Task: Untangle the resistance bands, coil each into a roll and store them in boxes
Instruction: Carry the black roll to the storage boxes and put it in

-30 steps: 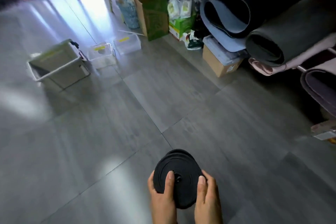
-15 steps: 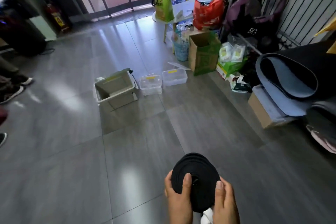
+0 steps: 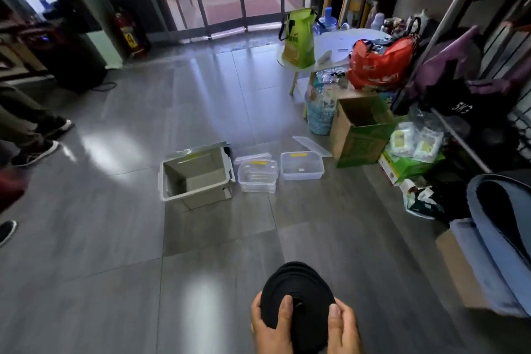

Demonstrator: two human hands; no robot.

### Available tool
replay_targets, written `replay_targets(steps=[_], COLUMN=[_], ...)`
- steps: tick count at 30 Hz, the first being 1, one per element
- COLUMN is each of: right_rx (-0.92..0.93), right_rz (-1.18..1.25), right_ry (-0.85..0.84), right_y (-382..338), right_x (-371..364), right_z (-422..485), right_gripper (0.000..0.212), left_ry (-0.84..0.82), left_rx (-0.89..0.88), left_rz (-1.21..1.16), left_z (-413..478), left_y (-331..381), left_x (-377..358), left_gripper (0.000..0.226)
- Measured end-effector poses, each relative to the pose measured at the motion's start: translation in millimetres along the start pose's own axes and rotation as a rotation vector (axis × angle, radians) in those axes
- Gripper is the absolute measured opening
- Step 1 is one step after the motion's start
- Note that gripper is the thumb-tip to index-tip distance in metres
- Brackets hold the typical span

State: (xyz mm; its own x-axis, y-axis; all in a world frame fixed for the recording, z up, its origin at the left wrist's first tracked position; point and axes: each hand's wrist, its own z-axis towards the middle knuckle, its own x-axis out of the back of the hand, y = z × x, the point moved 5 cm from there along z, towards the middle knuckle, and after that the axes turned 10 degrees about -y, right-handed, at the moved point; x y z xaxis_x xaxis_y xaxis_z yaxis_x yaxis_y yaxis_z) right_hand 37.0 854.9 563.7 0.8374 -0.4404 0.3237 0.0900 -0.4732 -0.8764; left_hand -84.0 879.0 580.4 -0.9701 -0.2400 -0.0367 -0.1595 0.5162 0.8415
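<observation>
Boxes [image 3: 257, 184] have come nearer; hands, left [image 3: 270, 325] and right [image 3: 342, 330], grip the roll [image 3: 298, 282], face up.

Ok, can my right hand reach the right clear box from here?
Probably not yet: the box sits open well ahead across bare floor, and the right hand holds the roll with the left hand. Nothing blocks the path.
</observation>
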Motion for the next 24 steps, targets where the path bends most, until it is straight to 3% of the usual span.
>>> replay_targets(steps=[2,3,4,6,7,8,10,11,14,16,20,24], right_rx=[-0.031,-0.044,-0.052,-0.026,-0.032,-0.047,-0.119,-0.139,-0.159,-0.19,-0.227,-0.243], right_rz=[0.034,0.057,0.067,0.04,0.022,0.024,0.045,0.037,-0.005,-0.013,-0.082,-0.169], right_ry=[-0.062,-0.098,-0.126,-0.133,-0.142,-0.176,-0.24,-0.271,-0.354,-0.349,-0.384,-0.433], right_y=[-24.1,-37.4,-47.4,-62.7,-68.3,-74.1,-81.6,-85.0,-91.4,-97.3,-98.3,-66.2], right_x=[-22.1,-33.6,-46.4,-71.8,-83.4,-96.7,-122.0,-132.9,-168.2,-191.8,-249.8,-323.3], right_z=[34.5,51.7,70.8,114.0,135.8,157.5,200.3,222.5,287.0,329.3,429.2,521.3], right_gripper=[0.035,0.022,0.028,0.07,0.081,0.074,0.026,0.014,0.029,0.037,0.03,0.016], left_ry=[-0.001,-0.008,-0.01,0.011,0.024,0.024,0.016,0.007,-0.016,-0.064,-0.078,-0.054], left_rx=[0.047,0.066,0.075,0.093,0.105,0.122,0.17,0.173,0.214,0.246,0.258,0.289], left_rz=[0.002,-0.008,-0.021,-0.003,0.003,-0.01,-0.03,-0.026,0.007,-0.033,-0.074,-0.073], left_z=[37.9,57.3,77.5,122.7,145.8,168.4,218.1,242.6,313.0,359.8,462.6,579.3], left_y=[15.4,23.4,33.6,53.4,59.4,65.4,67.1,68.3,84.1,101.0,120.4,91.4], left_x=[-9.4,-14.2,-19.1,-26.5,-28.0,-29.7,-34.8,-38.0,-56.5,-72.8,-101.1,-108.7], left_gripper=[0.096,0.083,0.072,0.07,0.061,0.04,0.007,0.007,0.016,0.009,0.015,0.023])
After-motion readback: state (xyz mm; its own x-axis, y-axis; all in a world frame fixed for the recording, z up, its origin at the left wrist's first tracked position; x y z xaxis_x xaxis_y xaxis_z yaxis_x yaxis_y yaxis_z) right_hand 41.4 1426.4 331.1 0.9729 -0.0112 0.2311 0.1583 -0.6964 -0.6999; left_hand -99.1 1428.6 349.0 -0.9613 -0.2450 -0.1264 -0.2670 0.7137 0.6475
